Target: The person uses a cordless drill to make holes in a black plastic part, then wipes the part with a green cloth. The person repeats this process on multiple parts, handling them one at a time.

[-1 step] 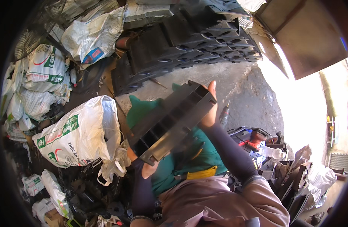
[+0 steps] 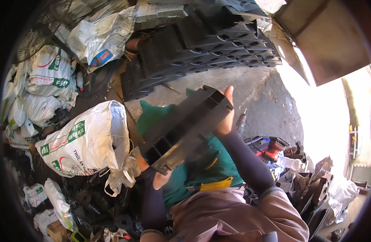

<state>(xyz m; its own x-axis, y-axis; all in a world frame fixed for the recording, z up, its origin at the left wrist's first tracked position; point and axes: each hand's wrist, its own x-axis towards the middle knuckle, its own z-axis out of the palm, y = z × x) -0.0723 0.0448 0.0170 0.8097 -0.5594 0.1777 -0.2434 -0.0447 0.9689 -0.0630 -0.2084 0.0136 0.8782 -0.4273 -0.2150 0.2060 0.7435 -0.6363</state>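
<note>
A long black plastic piece (image 2: 175, 123), with a row of square hollows along one side, is held slantwise over my green-covered legs. At its lower left end, my left hand (image 2: 159, 180) is closed round the edge, its fingers partly hidden behind the piece. My right hand (image 2: 225, 121) presses against the upper right end, thumb pointing up and the other fingers mostly out of sight. Beyond the piece lies a stack of similar black plastic pieces (image 2: 165, 50) on the concrete floor (image 2: 270, 105).
A white woven sack (image 2: 88, 139) lies mouth toward me at the left. Right of my right forearm are a slim drill-like tool (image 2: 242, 121), a red power tool (image 2: 273, 152) and a clear bottle (image 2: 292, 163). Dark parts (image 2: 88, 201) crowd the lower left. A fan (image 2: 30, 46) stands far left.
The whole scene has shifted very slightly in the picture. Both hands keep their hold on the black plastic piece.
</note>
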